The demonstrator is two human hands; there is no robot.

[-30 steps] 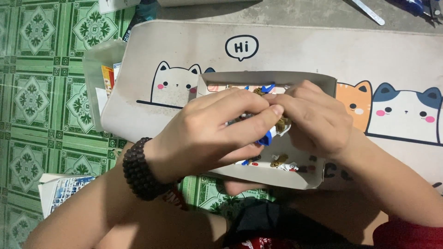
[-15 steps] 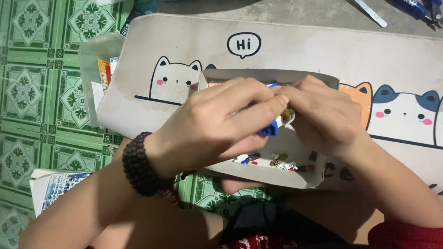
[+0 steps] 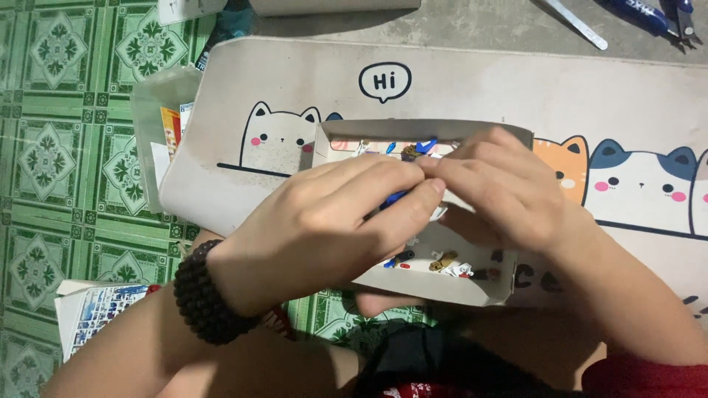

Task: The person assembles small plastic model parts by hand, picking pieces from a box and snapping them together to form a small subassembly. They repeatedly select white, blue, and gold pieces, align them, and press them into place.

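An open white cardboard box sits mid-mat; a clear plastic bag lies at its left edge.

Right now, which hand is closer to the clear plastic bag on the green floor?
Left. The left hand is over the cardboard box, on the side toward the plastic bag; the right hand is farther over, beside the orange cat.

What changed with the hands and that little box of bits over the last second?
Little did. Both hands, the left hand and right hand, keep pinching a small blue and brown piece together over the white cardboard tray; they have edged slightly up toward the tray's far wall, fingertips closing tighter over the piece. Nothing was picked up or let go. The tray, the cat-print mat and the loose pieces in the tray stayed put.
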